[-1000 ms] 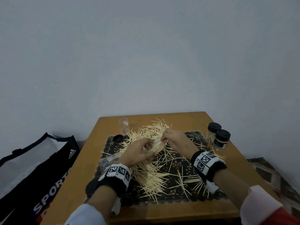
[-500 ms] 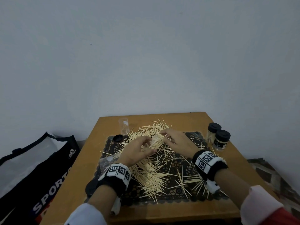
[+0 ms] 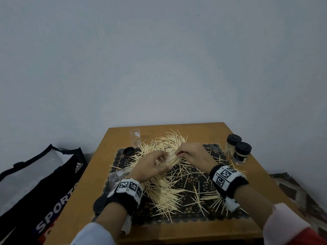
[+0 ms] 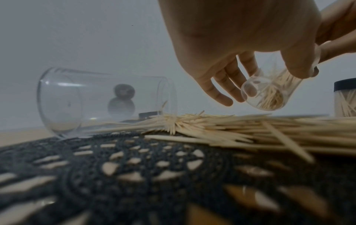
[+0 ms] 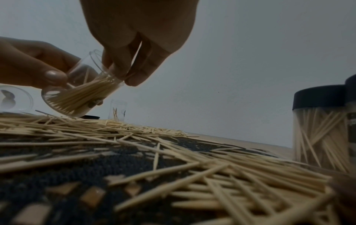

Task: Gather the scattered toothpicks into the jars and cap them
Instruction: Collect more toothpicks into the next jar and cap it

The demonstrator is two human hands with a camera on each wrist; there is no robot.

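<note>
**Observer:** What do you have in hand?

**Operator:** My left hand (image 4: pixel 240 38) has its fingers and thumb curled round a small clear plastic jar (image 4: pixel 269 89), tilted with its mouth towards my right hand and its base low over the pile. It is partly filled with a sheaf of pale wooden toothpicks (image 5: pixel 84 94). My right hand (image 5: pixel 138 30) has its fingertips bunched at the jar's mouth, feeding sticks in; whether any are pinched at this instant I cannot tell.

**Observer:** And the rest of the job?

**Operator:** Most of it is still to do, I judge. Loose toothpicks (image 3: pixel 164 193) lie thick across the black lace mat (image 3: pixel 194 211) on the brown wooden table (image 3: pixel 208 234). Two black-capped jars (image 3: pixel 241 153) holding toothpicks stand at the right edge, an open clear jar (image 3: pixel 135 140) stands upright at the back left, another clear jar (image 4: pixel 80 103) lies on its side by my left wrist, and a loose black cap (image 3: pixel 128 151) sits on the mat's far left corner.

**Observer:** How do you do this step well?

**Operator:** I keep the jar tilted so sticks slide down to the base and lie parallel (crossed ones would jam the mouth). I feed small aligned bunches, points first, and steady the rim with my fingers. I would tip it upright before reaching for the cap
</note>
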